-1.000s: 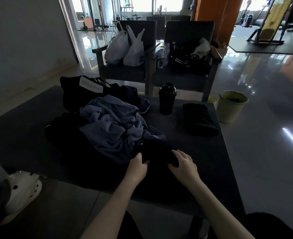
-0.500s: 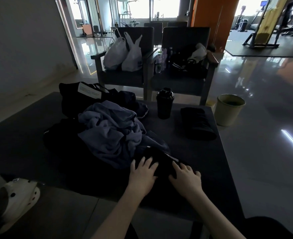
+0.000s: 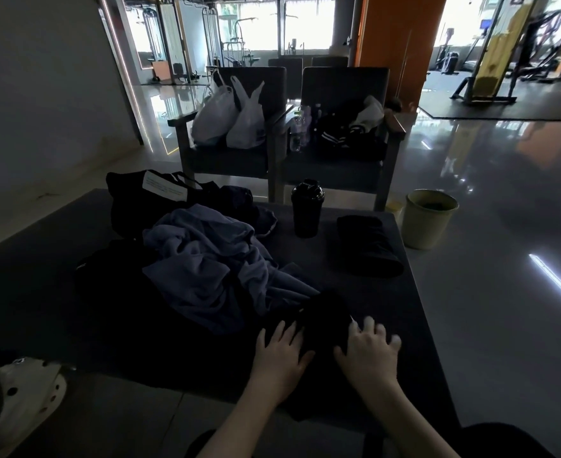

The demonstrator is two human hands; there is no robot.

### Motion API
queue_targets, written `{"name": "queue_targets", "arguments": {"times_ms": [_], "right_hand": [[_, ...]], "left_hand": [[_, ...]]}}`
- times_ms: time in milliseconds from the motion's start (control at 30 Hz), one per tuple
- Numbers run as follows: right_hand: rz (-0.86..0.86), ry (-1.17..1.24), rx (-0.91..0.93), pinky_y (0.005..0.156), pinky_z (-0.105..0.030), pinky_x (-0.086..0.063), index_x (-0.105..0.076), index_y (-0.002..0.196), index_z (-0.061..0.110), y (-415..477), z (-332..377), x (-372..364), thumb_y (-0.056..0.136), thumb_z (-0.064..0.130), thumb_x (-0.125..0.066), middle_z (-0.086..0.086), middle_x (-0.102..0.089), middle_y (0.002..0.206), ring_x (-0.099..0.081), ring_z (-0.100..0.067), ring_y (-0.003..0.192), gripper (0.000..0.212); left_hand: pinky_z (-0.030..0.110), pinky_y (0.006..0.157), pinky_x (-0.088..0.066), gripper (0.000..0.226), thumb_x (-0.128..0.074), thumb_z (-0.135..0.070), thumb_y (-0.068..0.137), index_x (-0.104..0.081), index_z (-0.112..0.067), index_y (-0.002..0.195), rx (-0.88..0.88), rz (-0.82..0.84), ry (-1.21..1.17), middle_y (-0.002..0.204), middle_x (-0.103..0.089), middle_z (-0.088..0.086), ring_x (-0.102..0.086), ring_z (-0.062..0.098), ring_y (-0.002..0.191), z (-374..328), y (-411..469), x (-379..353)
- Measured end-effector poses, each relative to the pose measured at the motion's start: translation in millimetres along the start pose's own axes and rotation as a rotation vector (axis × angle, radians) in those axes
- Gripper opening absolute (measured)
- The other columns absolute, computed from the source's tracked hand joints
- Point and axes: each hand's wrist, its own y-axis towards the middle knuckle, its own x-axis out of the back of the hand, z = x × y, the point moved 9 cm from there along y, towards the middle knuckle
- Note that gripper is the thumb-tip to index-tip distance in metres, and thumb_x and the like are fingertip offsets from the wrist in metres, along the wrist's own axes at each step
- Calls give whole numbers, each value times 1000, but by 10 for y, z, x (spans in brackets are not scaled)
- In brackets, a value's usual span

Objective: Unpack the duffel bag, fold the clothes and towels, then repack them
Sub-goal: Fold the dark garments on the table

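A black garment [image 3: 325, 317] lies near the front of the dark table [image 3: 414, 325]. My left hand [image 3: 280, 353] rests flat on its left part, fingers spread. My right hand [image 3: 368, 350] presses flat on its right part, fingers apart and slightly blurred. Behind the garment sits a crumpled blue-grey heap of clothes [image 3: 206, 262] over more dark fabric. The black duffel bag [image 3: 146, 196] with a white label lies at the table's far left. A folded black item [image 3: 368, 246] lies at the far right of the table.
A black shaker bottle [image 3: 307, 208] stands at the table's far edge. Two dark armchairs [image 3: 345, 166] behind hold white plastic bags [image 3: 229, 120], bottles and dark clothes. A pale green bin [image 3: 427, 218] stands on the glossy floor. A white clog [image 3: 24, 398] is at lower left.
Both hands went from gripping the black garment's edge to lying flat on it, sliding toward me and slightly apart. The camera tilted a little.
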Motion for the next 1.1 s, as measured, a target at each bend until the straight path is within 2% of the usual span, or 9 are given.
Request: {"name": "queue_targets", "arguments": {"times_ms": [200, 333, 433, 500, 567, 667, 900, 1033, 1100], "right_hand": [[-45, 87, 402, 114, -48, -17, -26, 147, 33, 196, 334, 61, 88, 29, -46, 3, -11, 159, -15, -25, 146, 63], [106, 188, 298, 118, -38, -8, -12, 150, 35, 247, 182, -253, 99, 37, -33, 10, 4, 159, 5, -16, 147, 56], [121, 238, 239, 117, -37, -9, -11, 151, 33, 232, 171, -276, 99, 39, -33, 10, 5, 159, 3, -18, 147, 56], [125, 261, 200, 117, -37, -12, -12, 151, 33, 212, 149, -297, 99, 40, -33, 11, 4, 159, -2, -22, 147, 56], [121, 279, 166, 116, -38, -15, -12, 150, 34, 185, 123, -312, 98, 42, -32, 12, 4, 159, -7, -25, 146, 56], [116, 281, 145, 115, -38, -17, -10, 151, 34, 145, 108, -325, 98, 43, -32, 12, 5, 159, -10, -25, 145, 57], [133, 333, 108, 116, -44, -12, -13, 150, 35, 137, 110, -332, 97, 44, -34, 11, 5, 159, -5, -28, 146, 57], [108, 404, 64, 114, -41, -22, -20, 149, 33, 85, 47, -303, 95, 45, -43, 1, 3, 160, -12, -34, 144, 60], [95, 463, -8, 111, -40, -28, -24, 148, 32, 50, -25, -277, 92, 46, -49, -10, 2, 159, -16, -36, 141, 63]], "left_hand": [[45, 117, 3, 54, -21, -47, 102, -11, -29, 152, -89, -5, 61, 160, -2, -9, 5, 15, 147, 18, 96, 23], [48, 116, 2, 52, -29, -44, 101, -22, -28, 150, -58, -52, 109, 159, -13, -4, -2, 19, 147, 11, 143, 103], [50, 112, -22, 48, -48, -50, 92, -54, -24, 132, 27, -300, 142, 143, -46, 6, -31, 26, 138, -54, 87, 319], [48, 115, -14, 72, -12, -64, 91, -43, -21, 141, 91, -256, 16, 151, -35, 6, -24, 23, 142, -27, 64, 256], [45, 117, -3, 118, 28, -78, 62, -24, -20, 150, 114, -102, -102, 159, -14, 2, -8, 19, 147, 20, 82, 84], [42, 117, 3, 148, 47, -76, 28, -15, -23, 152, 69, -84, -101, 161, -2, -3, 3, 15, 148, 65, 130, 19], [45, 117, 3, 139, 44, -78, 34, -17, -33, 150, 114, -110, -159, 161, 1, -7, 7, 17, 147, 148, 75, 31], [45, 111, -24, 75, -11, -72, 88, -14, -29, 150, 384, -120, -231, 157, -11, 10, -19, 31, 140, 257, -155, 5], [40, 102, -35, 76, -26, -66, 92, -9, -21, 151, 443, -148, -225, 149, -25, 15, -34, 31, 129, 268, -217, 42]]}}
